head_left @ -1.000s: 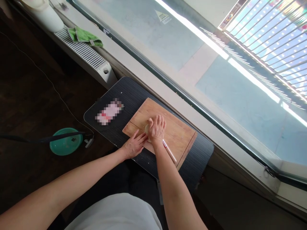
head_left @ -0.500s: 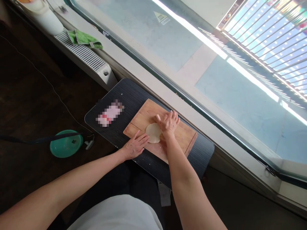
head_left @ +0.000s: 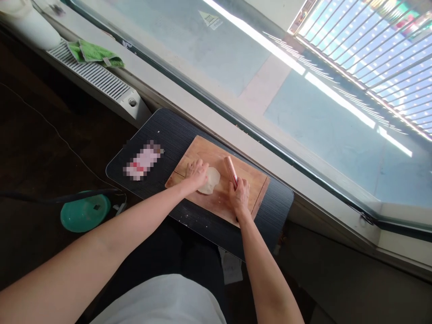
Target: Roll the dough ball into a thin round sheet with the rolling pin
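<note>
A round, flattened piece of pale dough (head_left: 212,179) lies on a wooden board (head_left: 211,150). My left hand (head_left: 197,174) is at the dough's left edge, fingers curled and closed on it; the fingertips are partly hidden. To the right of the dough, my right hand (head_left: 239,193) wraps round the near end of a short wooden rolling pin (head_left: 230,167). The pin's far end points away from me, and it lies apart from the dough.
The board rests on a small dark table (head_left: 158,130) beside a window sill. A blurred pinkish item (head_left: 143,161) is on the table's left part. A green cloth (head_left: 96,54) lies over a white radiator (head_left: 101,81). A teal basin (head_left: 84,213) sits on the floor at left.
My left hand has gone from lying flat at the dough's near edge to gripping its left edge. My right hand has drawn back towards me with the rolling pin, off the dough. The view has shifted slightly.
</note>
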The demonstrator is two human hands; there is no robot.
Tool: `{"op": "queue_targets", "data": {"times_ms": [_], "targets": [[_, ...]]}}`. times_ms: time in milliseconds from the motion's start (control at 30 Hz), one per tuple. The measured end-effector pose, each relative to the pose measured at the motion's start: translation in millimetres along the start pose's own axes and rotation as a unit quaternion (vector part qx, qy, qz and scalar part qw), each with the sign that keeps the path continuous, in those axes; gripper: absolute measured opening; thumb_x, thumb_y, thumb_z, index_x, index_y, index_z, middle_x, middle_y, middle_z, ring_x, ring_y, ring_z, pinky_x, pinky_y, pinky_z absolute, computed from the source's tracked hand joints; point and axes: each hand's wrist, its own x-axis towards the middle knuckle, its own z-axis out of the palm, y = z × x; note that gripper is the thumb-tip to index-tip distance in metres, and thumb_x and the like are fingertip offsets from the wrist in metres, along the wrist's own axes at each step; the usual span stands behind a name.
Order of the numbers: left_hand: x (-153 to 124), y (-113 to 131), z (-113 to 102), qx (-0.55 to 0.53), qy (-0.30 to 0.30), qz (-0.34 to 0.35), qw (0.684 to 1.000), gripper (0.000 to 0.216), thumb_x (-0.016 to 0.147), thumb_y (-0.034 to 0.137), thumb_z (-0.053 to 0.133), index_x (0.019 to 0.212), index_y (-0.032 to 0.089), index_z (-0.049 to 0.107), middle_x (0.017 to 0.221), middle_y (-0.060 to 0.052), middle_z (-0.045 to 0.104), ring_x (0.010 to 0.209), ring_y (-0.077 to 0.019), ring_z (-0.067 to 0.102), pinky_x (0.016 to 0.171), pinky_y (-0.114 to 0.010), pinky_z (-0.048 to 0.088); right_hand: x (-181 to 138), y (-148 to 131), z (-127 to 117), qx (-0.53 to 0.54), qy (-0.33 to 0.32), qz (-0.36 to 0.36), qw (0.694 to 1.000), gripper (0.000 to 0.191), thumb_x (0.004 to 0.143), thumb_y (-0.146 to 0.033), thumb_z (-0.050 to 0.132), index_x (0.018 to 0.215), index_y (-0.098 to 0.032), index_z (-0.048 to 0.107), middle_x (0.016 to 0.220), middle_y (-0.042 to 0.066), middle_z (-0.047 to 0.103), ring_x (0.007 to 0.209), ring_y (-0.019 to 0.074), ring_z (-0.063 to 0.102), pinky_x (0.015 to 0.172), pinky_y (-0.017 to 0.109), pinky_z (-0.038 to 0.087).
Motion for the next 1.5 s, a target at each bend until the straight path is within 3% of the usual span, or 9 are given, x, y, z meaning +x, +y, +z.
{"op": "queue_targets", "data": {"times_ms": [100, 200, 333, 467, 533, 667, 733, 1033, 1500], "targets": [[3.7, 12.0, -7.4, -0.059, -0.04, -0.023, 0.997, 0.012, 0.071, 0.018, 0.068, 0.082, 0.017, 0.063, 0.098, -0.012, 0.067, 0.101, -0.0317, 0.061, 0.088, -0.045, 0.048, -3.8, 10.4, -3.2, 0.014, 0.0, 0.023, 1.0, 0.028, 0.091, -0.028, 0.047, 0.114, -0.018, 0.058, 0.104, 0.01, 0.057, 0.097, 0.0244, 0.051, 0.09, 0.04, 0.046], [0.6, 21.8, -7.9, -0.103, -0.065, -0.049, 0.991, 0.006, 0.074, 0.022, 0.065, 0.076, 0.019, 0.061, 0.076, -0.004, 0.067, 0.075, -0.0212, 0.064, 0.07, -0.033, 0.051, -6.7, 13.6, -4.0, 0.026, 0.003, 0.032, 0.999, 0.028, 0.091, -0.03, 0.048, 0.113, -0.017, 0.058, 0.103, 0.01, 0.057, 0.096, 0.0246, 0.051, 0.089, 0.041, 0.046], [-12.2, 17.9, 2.5, -0.151, -0.008, -0.117, 0.982, 0.004, 0.081, 0.022, 0.056, 0.081, 0.019, 0.059, 0.078, -0.001, 0.067, 0.07, -0.0141, 0.063, 0.063, -0.024, 0.049, 0.2, 5.3, -3.9, 0.042, 0.023, 0.024, 0.999, 0.025, 0.091, -0.029, 0.047, 0.111, -0.019, 0.058, 0.103, 0.009, 0.058, 0.096, 0.0238, 0.051, 0.086, 0.039, 0.046], [-30.0, 0.7, 6.7, -0.147, 0.021, -0.166, 0.975, 0.003, 0.079, 0.02, 0.061, 0.08, 0.02, 0.058, 0.073, -0.001, 0.064, 0.07, -0.0166, 0.062, 0.065, -0.028, 0.05, 8.7, -13.3, -2.8, 0.052, 0.013, 0.004, 0.999, 0.023, 0.091, -0.027, 0.048, 0.11, -0.02, 0.059, 0.1, 0.007, 0.058, 0.093, 0.0224, 0.052, 0.084, 0.037, 0.046], [-41.2, -5.8, 4.9, -0.109, 0.05, -0.119, 0.986, 0.005, 0.082, 0.022, 0.061, 0.086, 0.02, 0.061, 0.084, -0.005, 0.066, 0.081, -0.0213, 0.063, 0.073, -0.034, 0.051, 6.7, -23.1, -1.7, 0.056, -0.005, -0.034, 0.998, 0.024, 0.091, -0.027, 0.048, 0.111, -0.02, 0.06, 0.102, 0.008, 0.058, 0.095, 0.0223, 0.052, 0.086, 0.036, 0.046], [-66.8, -12.9, 9.0, 0.023, 0.056, 0.152, 0.986, 0.024, 0.093, 0.018, 0.044, 0.102, 0.016, 0.066, 0.112, -0.013, 0.067, 0.108, -0.0262, 0.06, 0.095, -0.043, 0.046, -3.0, -37.6, -1.2, 0.029, -0.06, -0.105, 0.992, 0.031, 0.092, -0.023, 0.047, 0.119, -0.017, 0.06, 0.105, 0.011, 0.06, 0.098, 0.0231, 0.053, 0.089, 0.036, 0.045], [-78.5, -18.1, 17.5, 0.059, 0.034, 0.229, 0.971, 0.031, 0.094, 0.015, 0.041, 0.113, 0.013, 0.066, 0.126, -0.014, 0.065, 0.121, -0.0254, 0.055, 0.105, -0.043, 0.04, -0.6, -44.3, -1.4, 0.008, -0.07, -0.096, 0.993, 0.032, 0.093, -0.027, 0.047, 0.119, -0.017, 0.062, 0.107, 0.011, 0.061, 0.099, 0.0239, 0.054, 0.09, 0.037, 0.045], [-97.9, -47.8, 45.1, 0.095, 0.002, 0.258, 0.962, 0.055, 0.096, 0.034, 0.047, 0.148, 0.015, 0.043, 0.155, -0.011, 0.043, 0.145, -0.0256, 0.033, 0.123, -0.053, 0.008, 44.4, -95.7, 28.5, -0.006, -0.018, 0.035, 0.999, 0.044, 0.1, -0.032, 0.031, 0.136, -0.016, 0.051, 0.146, 0.016, 0.047, 0.138, 0.028, 0.036, 0.112, 0.049, 0.029], [-95.8, -49.4, 45.0, 0.099, -0.01, 0.26, 0.961, 0.056, 0.096, 0.034, 0.045, 0.148, 0.014, 0.042, 0.157, -0.012, 0.039, 0.148, -0.0248, 0.029, 0.123, -0.052, -0.004, 50.1, -87.7, 35.3, -0.037, -0.039, 0.006, 0.999, 0.052, 0.1, -0.029, 0.026, 0.145, -0.01, 0.044, 0.155, 0.017, 0.038, 0.147, 0.027, 0.025, 0.117, 0.05, 0.023]]}}
